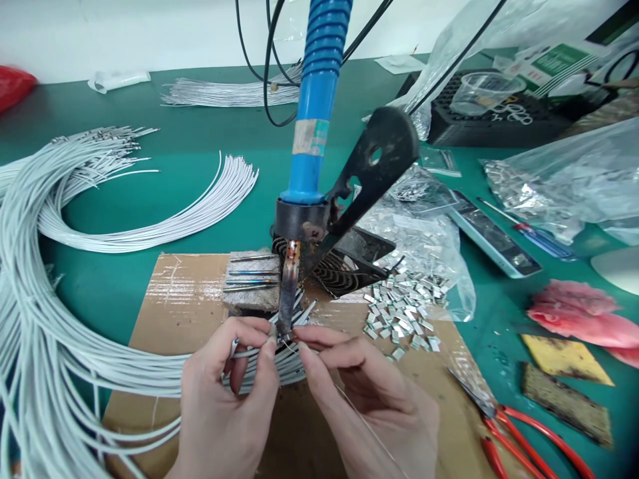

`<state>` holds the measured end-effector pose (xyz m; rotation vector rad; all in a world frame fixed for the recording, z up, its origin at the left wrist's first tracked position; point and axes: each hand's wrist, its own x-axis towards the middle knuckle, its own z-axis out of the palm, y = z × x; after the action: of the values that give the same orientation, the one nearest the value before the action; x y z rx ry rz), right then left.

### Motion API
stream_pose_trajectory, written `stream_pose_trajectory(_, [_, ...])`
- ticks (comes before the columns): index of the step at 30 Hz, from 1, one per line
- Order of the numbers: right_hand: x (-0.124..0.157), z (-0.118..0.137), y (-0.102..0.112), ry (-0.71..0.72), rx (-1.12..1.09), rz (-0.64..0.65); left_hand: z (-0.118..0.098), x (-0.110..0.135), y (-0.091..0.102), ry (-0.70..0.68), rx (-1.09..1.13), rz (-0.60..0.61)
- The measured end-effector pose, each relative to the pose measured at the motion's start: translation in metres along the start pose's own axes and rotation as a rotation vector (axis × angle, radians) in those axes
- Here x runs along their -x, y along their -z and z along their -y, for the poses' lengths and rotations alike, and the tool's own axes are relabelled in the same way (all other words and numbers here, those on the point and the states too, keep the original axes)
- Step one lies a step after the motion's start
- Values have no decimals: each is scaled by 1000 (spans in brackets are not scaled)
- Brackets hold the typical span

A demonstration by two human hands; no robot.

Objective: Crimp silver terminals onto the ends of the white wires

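Note:
A blue soldering iron (pixel 314 93) is clamped in a black stand (pixel 372 169), its dark tip pointing down. Just left of that tip, my left hand (pixel 229 392) is closed in a pinch on a white cable (pixel 252 352). From the other side, my right hand (pixel 374 406) pinches a thin solder wire (pixel 362 422), whose end is close to the tip. The exact contact point is small and partly covered by my fingertips. Beneath and beside my left hand runs a thick bundle of white cables (pixel 100 339).
Cardboard (pixel 170 286) lies under the work, with small metal pieces (pixel 402 316) scattered on its right. Red-handled pliers (pixel 519 426), a stained sponge (pixel 566 402), a phone (pixel 494 233) and a screwdriver (pixel 529 233) lie rightward. More cables (pixel 150 233) curve at left.

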<state>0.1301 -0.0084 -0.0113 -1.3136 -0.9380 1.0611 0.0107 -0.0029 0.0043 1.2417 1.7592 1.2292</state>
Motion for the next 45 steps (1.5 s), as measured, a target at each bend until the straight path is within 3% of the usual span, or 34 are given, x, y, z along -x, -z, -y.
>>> stream_pose_trajectory(45, [1, -7, -1, 185, 106, -1, 1, 1, 1, -27, -20, 7])
